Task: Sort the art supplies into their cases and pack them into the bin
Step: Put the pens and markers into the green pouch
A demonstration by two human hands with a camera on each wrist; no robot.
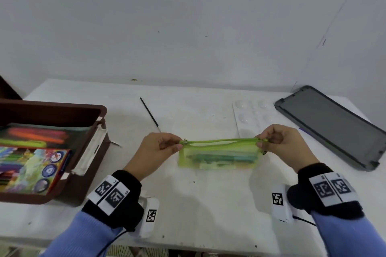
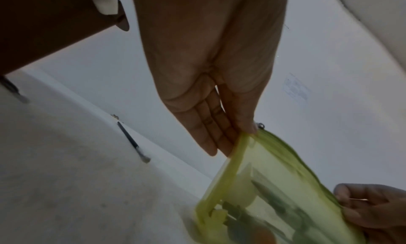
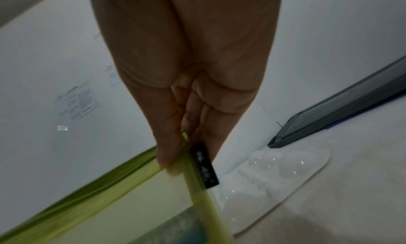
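A translucent green zip pouch (image 1: 218, 155) with coloured supplies inside stands on its lower edge at the table's middle, stretched between both hands. My left hand (image 1: 161, 146) pinches its left top corner beside the metal zip pull (image 1: 185, 141). My right hand (image 1: 277, 141) pinches the right top corner, where a small black label (image 3: 204, 166) hangs. The zip gapes along the top. The left wrist view shows the pouch (image 2: 274, 195) under my thumb and fingers (image 2: 222, 135). The right wrist view shows the pouch's green rim (image 3: 105, 183). A brown bin (image 1: 92, 148) at the left holds a colourful box (image 1: 31, 169) and cases.
A thin black paintbrush (image 1: 150, 114) lies behind the left hand. A clear paint palette (image 1: 250, 117) lies behind the right hand, and a grey bin lid (image 1: 334, 125) lies at the far right. The white table (image 1: 198, 204) meets a white wall behind.
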